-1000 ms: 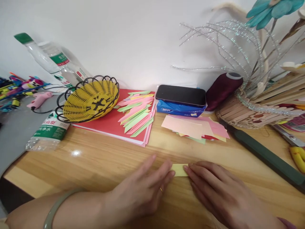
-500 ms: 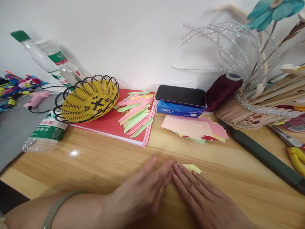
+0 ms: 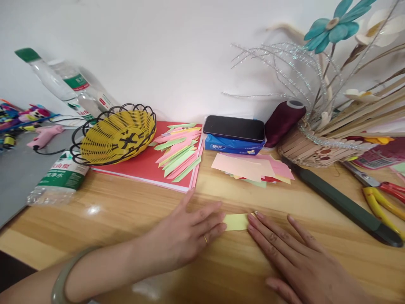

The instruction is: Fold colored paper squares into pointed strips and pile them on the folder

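Since the earlier frame, both hands have slid apart, baring more of the yellow paper strip [image 3: 236, 221] lying flat on the glossy wooden table [image 3: 126, 211]. Left to right: a clear crinkled plastic bottle [image 3: 58, 179] lies with a green label whose white characters are too small to read; beside it a yellow woven basket [image 3: 115, 135] with a black wire rim sits on a red folder [image 3: 148, 166]. The left hand [image 3: 186, 236], fingers flat and spread, presses the strip's left end. The right hand [image 3: 294, 257], also flat and open, touches its right end. Behind them, a black phone [image 3: 234, 128] rests on a blue tissue pack [image 3: 232, 145].
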`<state>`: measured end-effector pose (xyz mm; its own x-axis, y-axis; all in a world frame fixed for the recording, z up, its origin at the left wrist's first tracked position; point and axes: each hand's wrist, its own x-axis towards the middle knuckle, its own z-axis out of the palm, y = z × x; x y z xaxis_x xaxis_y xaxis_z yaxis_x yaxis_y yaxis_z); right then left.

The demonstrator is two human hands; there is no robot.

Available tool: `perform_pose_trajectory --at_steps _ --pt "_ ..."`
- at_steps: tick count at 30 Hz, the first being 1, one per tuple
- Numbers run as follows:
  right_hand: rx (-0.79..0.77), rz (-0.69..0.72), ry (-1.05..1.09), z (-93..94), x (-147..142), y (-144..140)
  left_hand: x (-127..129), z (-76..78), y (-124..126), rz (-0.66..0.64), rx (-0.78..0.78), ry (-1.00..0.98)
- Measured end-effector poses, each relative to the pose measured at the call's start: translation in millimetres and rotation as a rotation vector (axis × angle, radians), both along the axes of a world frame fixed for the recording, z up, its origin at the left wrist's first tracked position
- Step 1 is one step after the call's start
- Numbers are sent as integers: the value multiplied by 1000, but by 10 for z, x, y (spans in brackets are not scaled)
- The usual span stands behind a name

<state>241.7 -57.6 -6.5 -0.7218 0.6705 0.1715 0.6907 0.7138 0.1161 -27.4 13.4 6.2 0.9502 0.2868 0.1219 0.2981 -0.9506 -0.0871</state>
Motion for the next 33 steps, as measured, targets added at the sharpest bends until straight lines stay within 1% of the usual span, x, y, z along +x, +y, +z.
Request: perform_pose_trajectory --at_steps 4,8,11,14,18,22,24,26,30,33 --pt "-40 0 95 21 27 82 52 -20 -8 10 -9 -153" --pt "-17 57 153 4 28 167 170 -42 -51 -6 75 -248" --pt "42 88 160 -22 -6 199 236 -26 -48 -36 130 -267" --pt "90 93 167 -46 -49 193 267 -14 -42 -37 132 -270" --pt "144 53 197 -64 -98 138 276 -44 -47 -15 130 -278" --pt "177 29 217 -26 -147 124 271 -95 -40 -11 138 -263" --pt "162 22 217 14 -172 162 275 -112 -32 8 109 -296" --pt "92 -12 227 51 -195 222 294 -116 -18 70 50 -369" --pt "-104 -131 324 71 -225 333 362 -89 31 233 -142 -525" --pt "-222 -193 383 49 -227 364 389 -62 68 298 -308 -557"
